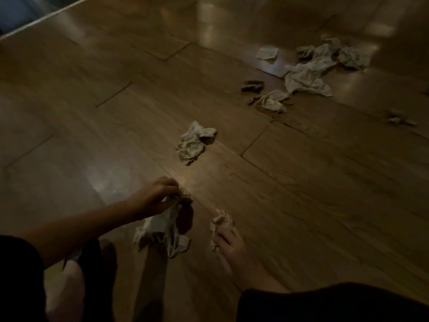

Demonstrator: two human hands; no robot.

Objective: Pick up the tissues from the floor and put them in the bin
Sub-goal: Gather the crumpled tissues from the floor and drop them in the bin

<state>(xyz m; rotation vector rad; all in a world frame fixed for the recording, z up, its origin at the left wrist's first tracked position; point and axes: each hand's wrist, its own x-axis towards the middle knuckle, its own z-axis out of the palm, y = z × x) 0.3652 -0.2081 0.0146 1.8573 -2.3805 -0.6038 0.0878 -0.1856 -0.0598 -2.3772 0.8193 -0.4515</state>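
Observation:
My left hand (155,198) pinches the top of a white crumpled tissue (162,231) that hangs from its fingers just above the wooden floor. My right hand (229,246) is closed on a small balled tissue (220,223), whose top sticks out past the fingers. Another crumpled tissue (193,142) lies on the floor ahead of both hands. Farther away at the upper right is a scattered pile of several tissues (308,73), with a small one (272,102) at its near edge. No bin is in view.
The room is dim, with a glossy wooden plank floor (92,112). A small dark scrap (253,86) lies left of the pile and a small tissue (398,119) at the far right. A pale baseboard edge (41,18) runs across the upper left. My knees fill the bottom corners.

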